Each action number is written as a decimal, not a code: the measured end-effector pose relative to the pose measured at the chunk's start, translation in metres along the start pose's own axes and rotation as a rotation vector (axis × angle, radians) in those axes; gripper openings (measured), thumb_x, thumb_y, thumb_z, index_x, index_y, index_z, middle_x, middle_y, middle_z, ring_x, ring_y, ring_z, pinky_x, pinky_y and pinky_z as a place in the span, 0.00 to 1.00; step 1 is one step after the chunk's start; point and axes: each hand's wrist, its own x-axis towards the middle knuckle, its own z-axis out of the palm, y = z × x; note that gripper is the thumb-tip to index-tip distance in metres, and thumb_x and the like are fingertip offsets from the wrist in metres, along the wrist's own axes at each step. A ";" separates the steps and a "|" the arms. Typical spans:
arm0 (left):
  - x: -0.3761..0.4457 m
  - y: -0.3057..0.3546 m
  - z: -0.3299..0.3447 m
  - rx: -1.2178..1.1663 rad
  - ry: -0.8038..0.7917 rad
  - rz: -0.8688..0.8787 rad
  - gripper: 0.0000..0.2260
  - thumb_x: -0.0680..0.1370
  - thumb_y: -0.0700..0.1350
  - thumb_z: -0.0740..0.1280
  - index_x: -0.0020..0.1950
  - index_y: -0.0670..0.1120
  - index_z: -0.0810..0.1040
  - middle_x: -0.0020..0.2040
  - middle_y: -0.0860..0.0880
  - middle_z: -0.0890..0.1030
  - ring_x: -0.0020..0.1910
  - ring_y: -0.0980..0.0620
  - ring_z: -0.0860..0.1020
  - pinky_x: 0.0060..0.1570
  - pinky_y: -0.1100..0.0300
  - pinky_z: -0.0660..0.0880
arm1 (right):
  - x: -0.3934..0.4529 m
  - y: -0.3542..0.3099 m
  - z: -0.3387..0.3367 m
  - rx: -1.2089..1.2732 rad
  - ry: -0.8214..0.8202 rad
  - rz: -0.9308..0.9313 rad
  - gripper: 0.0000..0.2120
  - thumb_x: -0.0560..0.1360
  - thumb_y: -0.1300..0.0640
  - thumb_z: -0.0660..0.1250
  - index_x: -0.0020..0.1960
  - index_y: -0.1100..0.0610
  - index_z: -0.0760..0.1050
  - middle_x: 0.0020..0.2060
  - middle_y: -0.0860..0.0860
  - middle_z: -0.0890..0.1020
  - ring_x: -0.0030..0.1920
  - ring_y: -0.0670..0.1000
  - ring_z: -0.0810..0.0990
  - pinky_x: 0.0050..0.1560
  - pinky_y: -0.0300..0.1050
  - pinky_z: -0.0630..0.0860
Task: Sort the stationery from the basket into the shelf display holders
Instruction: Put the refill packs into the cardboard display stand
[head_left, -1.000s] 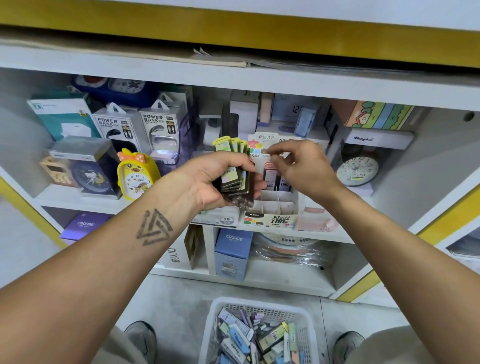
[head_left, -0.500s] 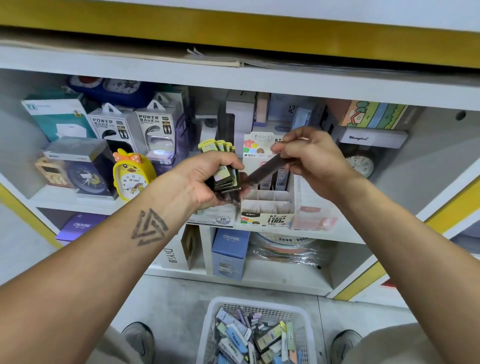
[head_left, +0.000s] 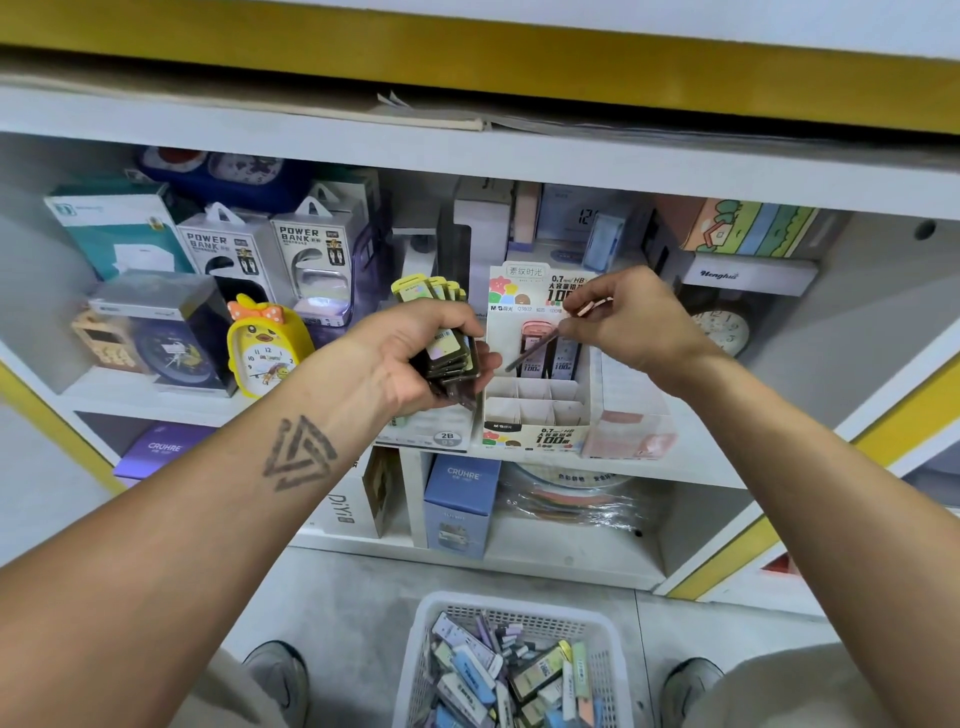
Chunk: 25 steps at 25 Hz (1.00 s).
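Pink-capped and slim, the lead-refill case (head_left: 535, 349) had swung from lying flat across the gap half a second earlier to a steep tilt, its lower end aimed at the white cardboard display holder (head_left: 535, 415) on the shelf. The right hand (head_left: 628, 322) pinched its upper end. At nine o'clock of the holder, the left hand (head_left: 415, 358) gripped a fanned stack of yellow-topped cases (head_left: 447, 348). This one looked close to being slotted in, while the white plastic basket (head_left: 519, 613) at six o'clock held many more.
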 end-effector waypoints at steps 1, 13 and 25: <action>-0.001 0.000 0.001 0.000 -0.016 -0.010 0.06 0.72 0.32 0.67 0.47 0.39 0.75 0.46 0.39 0.81 0.38 0.43 0.84 0.45 0.50 0.80 | -0.001 0.000 0.001 -0.099 0.022 -0.067 0.10 0.71 0.54 0.78 0.49 0.57 0.84 0.35 0.47 0.82 0.35 0.44 0.78 0.35 0.34 0.73; -0.006 -0.003 0.004 0.030 -0.135 -0.065 0.08 0.69 0.32 0.69 0.48 0.36 0.78 0.47 0.38 0.84 0.42 0.43 0.85 0.44 0.48 0.81 | -0.008 0.004 0.024 -0.432 0.027 -0.467 0.03 0.80 0.60 0.65 0.52 0.60 0.73 0.39 0.57 0.80 0.40 0.61 0.78 0.39 0.54 0.75; -0.010 -0.004 0.010 -0.055 -0.224 -0.049 0.14 0.74 0.32 0.62 0.58 0.34 0.79 0.55 0.34 0.82 0.49 0.39 0.84 0.49 0.41 0.80 | -0.016 -0.023 0.018 0.721 -0.360 0.182 0.09 0.71 0.68 0.75 0.51 0.63 0.82 0.40 0.59 0.86 0.40 0.55 0.85 0.44 0.47 0.82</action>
